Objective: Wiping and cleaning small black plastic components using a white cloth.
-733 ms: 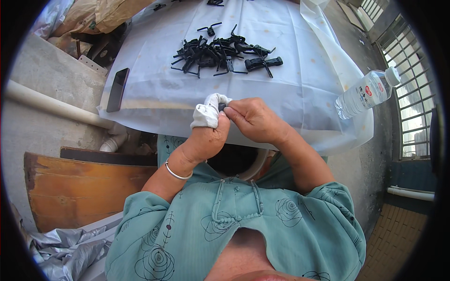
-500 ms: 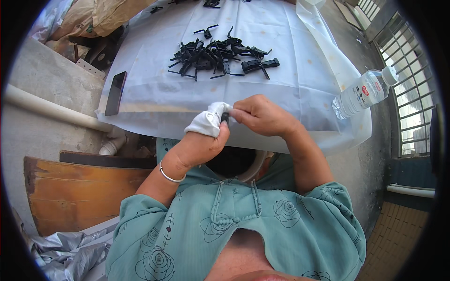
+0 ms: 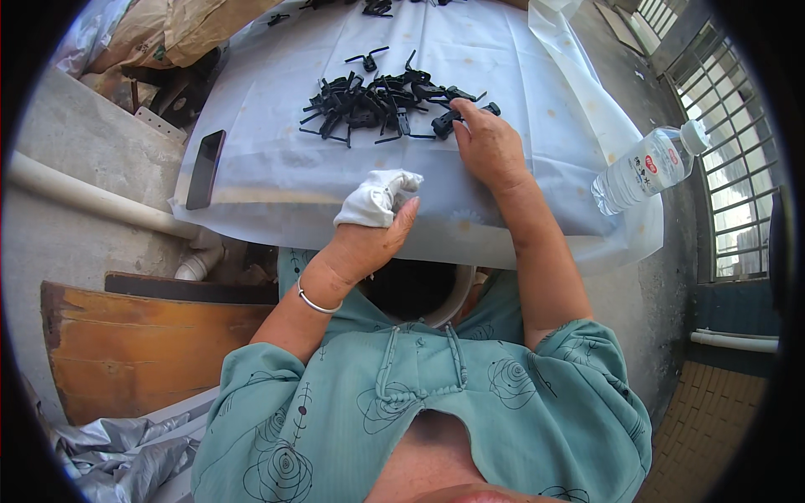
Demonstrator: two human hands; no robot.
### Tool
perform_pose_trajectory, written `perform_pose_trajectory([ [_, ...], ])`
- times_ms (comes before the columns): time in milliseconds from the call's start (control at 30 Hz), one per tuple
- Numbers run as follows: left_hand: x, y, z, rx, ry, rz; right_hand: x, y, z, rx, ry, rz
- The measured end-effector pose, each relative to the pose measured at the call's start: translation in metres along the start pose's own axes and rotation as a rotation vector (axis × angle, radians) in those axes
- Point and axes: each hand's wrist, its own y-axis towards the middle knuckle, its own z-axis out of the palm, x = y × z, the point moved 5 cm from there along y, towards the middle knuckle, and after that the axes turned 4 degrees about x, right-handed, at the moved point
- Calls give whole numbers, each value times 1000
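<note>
A white cloth (image 3: 369, 199) covers the fingers of my left hand (image 3: 373, 241), held up just off the near edge of the table. The left thumb stands apart from the cloth, and the fingers beneath it are hidden. My right hand (image 3: 493, 151) reaches out to the right end of a heap of black plastic parts (image 3: 360, 105). Its thumb and forefinger are on either side of a black plastic part (image 3: 444, 126), which the hand partly covers. Each part in the heap has thin, bent arms. One loose black part (image 3: 369, 60) lies just beyond it.
A phone (image 3: 206, 170) lies on the sheeted table (image 3: 277, 159) at left. Toward its right edge stands a clear water bottle (image 3: 646, 172). Below the near edge, between my knees, is a round bucket (image 3: 457, 298). A brown wooden board (image 3: 151, 335) stands left, near a white pipe (image 3: 101, 197).
My right hand has left the cloth and moved forward to the right end of the heap. The dark piece at my left fingertips no longer shows, and the left thumb has lifted away.
</note>
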Motion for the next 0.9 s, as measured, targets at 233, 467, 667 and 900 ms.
perform_pose_trajectory([
  [233,2,-3,-1,21,24,18,4,0,2,72,48,-66],
  [467,25,11,6,-173,-429,7,30,-32,2,142,634,-99],
  [667,11,12,2,-102,-652,-62,31,-37,8,419,911,-34],
  [900,23,8,-24,-313,-639,-251,14,-29,-6,20,773,64],
])
